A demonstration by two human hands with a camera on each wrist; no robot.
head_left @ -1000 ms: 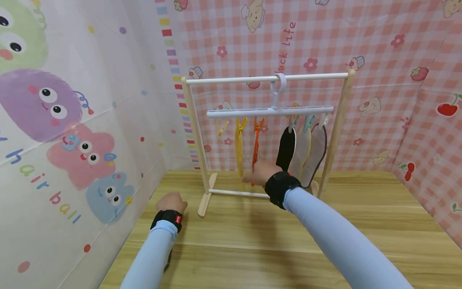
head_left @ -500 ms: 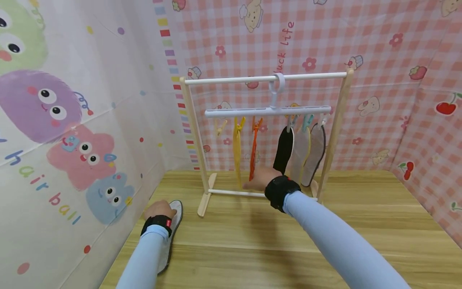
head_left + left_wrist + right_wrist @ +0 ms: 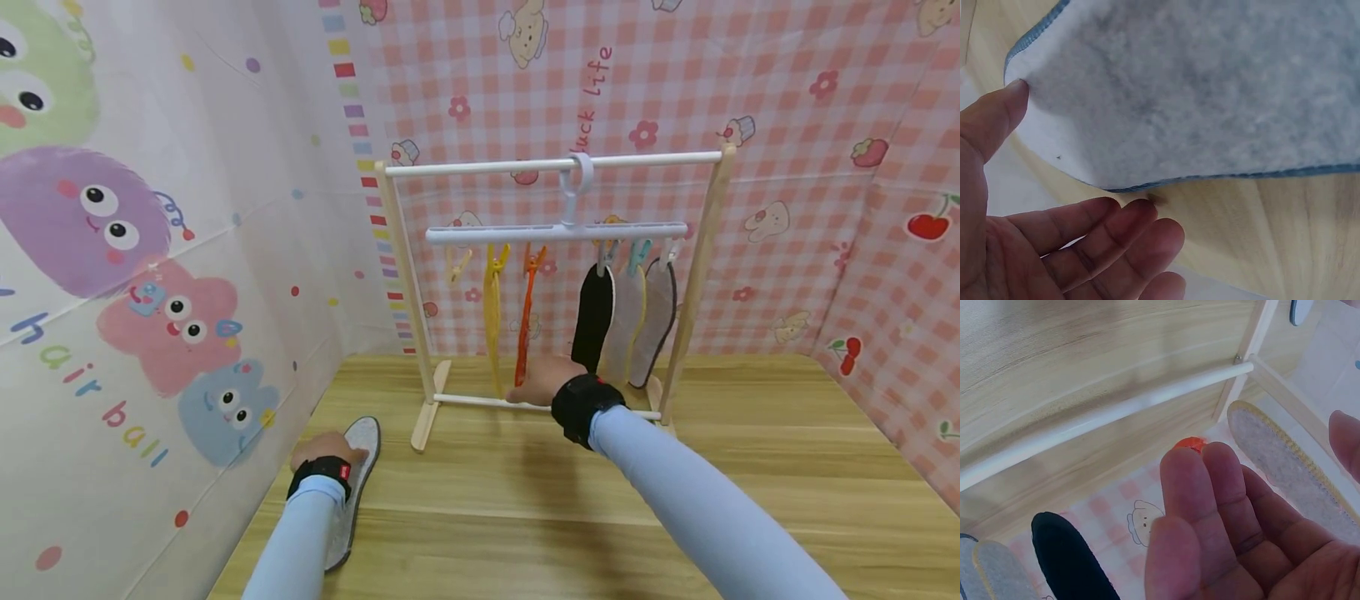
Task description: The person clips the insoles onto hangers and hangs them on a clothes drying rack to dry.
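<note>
A grey insole (image 3: pixel 363 433) with a dark blue edge lies on the table at the left. Over its side is my left hand (image 3: pixel 324 451); in the left wrist view the thumb (image 3: pixel 1013 103) touches the insole's edge, and the loosely bent fingers are beside the edge without gripping it. My right hand (image 3: pixel 543 381) is at the lower end of a hanging orange insole (image 3: pixel 524 329). In the right wrist view its fingers are extended, with only the orange tip (image 3: pixel 1190 444) showing behind them. A yellow-edged insole (image 3: pixel 491 325) hangs just left, from a yellow clip (image 3: pixel 498 260).
A pale hanger (image 3: pixel 510 234) hangs from the white bar of a wooden rack (image 3: pixel 408 283). At its right hang a black insole (image 3: pixel 594 317) and two grey ones, one yellow-edged (image 3: pixel 626 321), one dark-edged (image 3: pixel 657 317). An unused clip (image 3: pixel 458 265) hangs leftmost.
My left hand has moved left and toward me, uncovering the grey insole. The right hand has dropped slightly along the orange insole, and the hanging insoles have swayed a little.
</note>
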